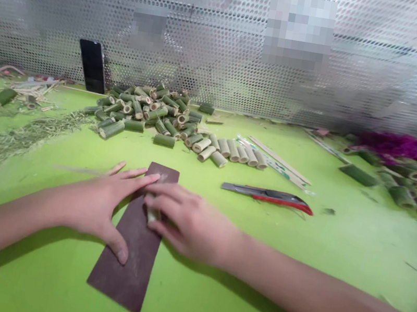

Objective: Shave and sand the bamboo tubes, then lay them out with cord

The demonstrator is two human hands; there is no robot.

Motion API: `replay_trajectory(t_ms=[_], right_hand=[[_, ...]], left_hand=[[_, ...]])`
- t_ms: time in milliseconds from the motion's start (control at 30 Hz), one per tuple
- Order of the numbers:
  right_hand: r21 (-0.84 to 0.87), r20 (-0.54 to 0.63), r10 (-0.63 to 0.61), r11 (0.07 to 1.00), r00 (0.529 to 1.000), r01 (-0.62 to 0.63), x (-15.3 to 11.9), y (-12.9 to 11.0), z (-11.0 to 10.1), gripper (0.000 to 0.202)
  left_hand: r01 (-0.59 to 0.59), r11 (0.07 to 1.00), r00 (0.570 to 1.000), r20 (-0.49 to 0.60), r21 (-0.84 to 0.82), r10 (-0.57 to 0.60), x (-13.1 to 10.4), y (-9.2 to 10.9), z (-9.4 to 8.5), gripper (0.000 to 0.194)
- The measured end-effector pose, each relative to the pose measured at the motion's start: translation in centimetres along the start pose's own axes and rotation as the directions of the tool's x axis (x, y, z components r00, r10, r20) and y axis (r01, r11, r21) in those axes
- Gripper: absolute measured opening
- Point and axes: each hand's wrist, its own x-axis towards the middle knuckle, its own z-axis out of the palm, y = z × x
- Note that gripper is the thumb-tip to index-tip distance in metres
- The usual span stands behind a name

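The left hand [94, 204] spreads flat, touching the sandpaper [130, 273]; the right hand [197, 224] pinches a bamboo piece [152, 212]. Probably light and stiff, it suits a grip along its sides.

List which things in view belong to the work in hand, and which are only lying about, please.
Seem to belong:
brown sheet under the left hand
pale piece in the right hand
pale tubes and green tubes, probably

Apparently lying about:
phone
purple fibres
shavings
red cutter, untouched
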Motion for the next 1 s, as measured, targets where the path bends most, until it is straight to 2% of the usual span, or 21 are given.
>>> replay_trajectory(t_ms=[33, 167, 267, 300, 400, 433, 533, 567, 667, 700, 867, 1000], right_hand=[[-0.012, -0.001, 0.038, 0.999, 0.999, -0.038, 0.0, 0.0, 0.0, 0.02], [0.013, 0.057, -0.127, 0.992, 0.99, 0.127, 0.1, -0.1, -0.1, 0.026], [-0.06, 0.022, 0.005, 0.998, 1.0, -0.004, 0.0, -0.1, -0.1, 0.022], [-0.07, 0.028, 0.009, 0.998, 1.0, -0.007, 0.0, -0.1, -0.1, 0.021], [-0.021, 0.092, -0.151, 0.988, 0.984, 0.154, 0.0, 0.0, -0.1, 0.024], [-0.026, 0.086, -0.133, 0.99, 0.987, 0.136, 0.1, 0.0, -0.1, 0.025], [-0.077, 0.041, 0.056, 0.996, 0.998, -0.052, 0.1, 0.1, -0.1, 0.023], [-0.069, 0.045, 0.051, 0.996, 0.998, -0.048, 0.0, 0.0, 0.0, 0.023], [0.038, 0.067, -0.124, 0.992, 0.99, 0.122, -0.3, -0.6, 0.2, 0.028], [0.07, 0.061, -0.148, 0.987, 0.987, 0.144, -0.5, -0.7, 0.2, 0.03], [0.132, 0.057, -0.03, 0.991, 0.998, 0.022, -0.8, -0.8, -0.2, 0.03], [0.101, 0.063, -0.148, 0.985, 0.987, 0.141, -0.6, -0.1, -0.2, 0.024]], left_hand=[[0.0, 1.0, 1.0, -0.003, -0.003, 0.0, 0.0, 0.0, 0.0, 0.149], [-0.021, 1.0, 0.999, -0.029, 0.003, 0.021, 0.0, -0.2, 0.1, 0.148], [-0.013, 1.0, 1.0, -0.021, 0.002, 0.013, 0.0, -0.3, 0.1, 0.149], [-0.016, 1.0, 1.0, -0.021, 0.004, 0.016, 0.1, -0.3, 0.1, 0.148], [-0.026, 1.0, 0.999, -0.019, 0.016, 0.027, 0.1, -0.2, 0.0, 0.142], [-0.021, 1.0, 1.0, -0.015, 0.013, 0.021, 0.1, -0.1, 0.0, 0.142], [0.003, 1.0, 1.0, -0.004, -0.004, -0.003, 0.1, 0.0, 0.0, 0.147], [-0.004, 1.0, 1.0, -0.009, -0.004, 0.004, 0.1, -0.1, 0.1, 0.147], [-0.033, 0.999, 0.999, -0.027, 0.005, 0.033, 0.1, -0.3, 0.2, 0.143], [-0.032, 0.999, 0.999, -0.028, 0.005, 0.032, 0.1, -0.3, 0.2, 0.144], [-0.006, 1.0, 1.0, -0.014, -0.008, 0.005, 0.1, -0.2, 0.0, 0.15], [-0.026, 1.0, 0.999, -0.021, -0.013, 0.026, 0.1, -0.3, 0.1, 0.148]])
